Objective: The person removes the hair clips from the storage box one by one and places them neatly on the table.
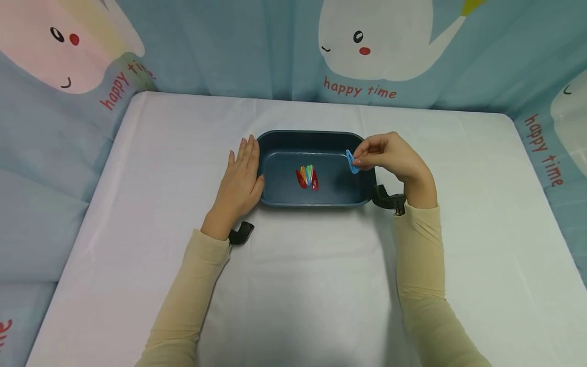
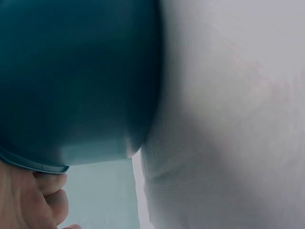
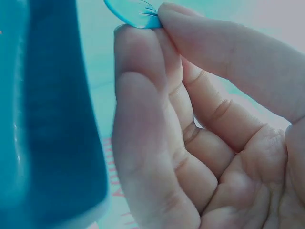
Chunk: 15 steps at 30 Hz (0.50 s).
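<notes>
Pinched between the thumb and fingertips of my right hand is a blue snap hair clip, held over the right part of a dark blue tray. In the right wrist view only part of that clip shows at the top edge. Several more snap hair clips, red, orange, blue and green, lie side by side near the tray's middle, the rightmost being a red clip. With its fingers straight, my left hand rests against the tray's left side. Its fingers show below the tray's rim in the left wrist view.
A white cloth covers the table under the tray. Light blue curtains printed with whales and red lettering hang behind and at both sides. A black strap is on the right wrist, and another black strap on the left.
</notes>
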Tool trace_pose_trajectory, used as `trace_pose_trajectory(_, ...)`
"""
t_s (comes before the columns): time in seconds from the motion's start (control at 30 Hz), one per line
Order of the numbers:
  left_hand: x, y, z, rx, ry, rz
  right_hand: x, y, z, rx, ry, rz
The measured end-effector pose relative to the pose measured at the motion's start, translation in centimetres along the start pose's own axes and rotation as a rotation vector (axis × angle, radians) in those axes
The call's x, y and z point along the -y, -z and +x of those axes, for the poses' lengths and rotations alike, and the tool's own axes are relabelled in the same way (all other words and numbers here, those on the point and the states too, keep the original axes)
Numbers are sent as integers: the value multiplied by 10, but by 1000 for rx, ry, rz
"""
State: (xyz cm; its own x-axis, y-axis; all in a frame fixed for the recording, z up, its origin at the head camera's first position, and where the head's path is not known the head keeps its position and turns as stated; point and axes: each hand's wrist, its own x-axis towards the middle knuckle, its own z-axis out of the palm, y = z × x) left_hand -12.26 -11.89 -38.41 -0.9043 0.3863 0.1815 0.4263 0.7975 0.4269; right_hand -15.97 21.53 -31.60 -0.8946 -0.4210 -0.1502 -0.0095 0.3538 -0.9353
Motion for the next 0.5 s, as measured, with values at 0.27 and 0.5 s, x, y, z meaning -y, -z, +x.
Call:
trace_pose_trajectory(0.27,0,0,0,-1,-13,5,-6,14,-13,-73,30,79)
trace_pose_trajectory(0.5,-1,2,0,-6,-11,-6,-13,25,-15,-108,56,135)
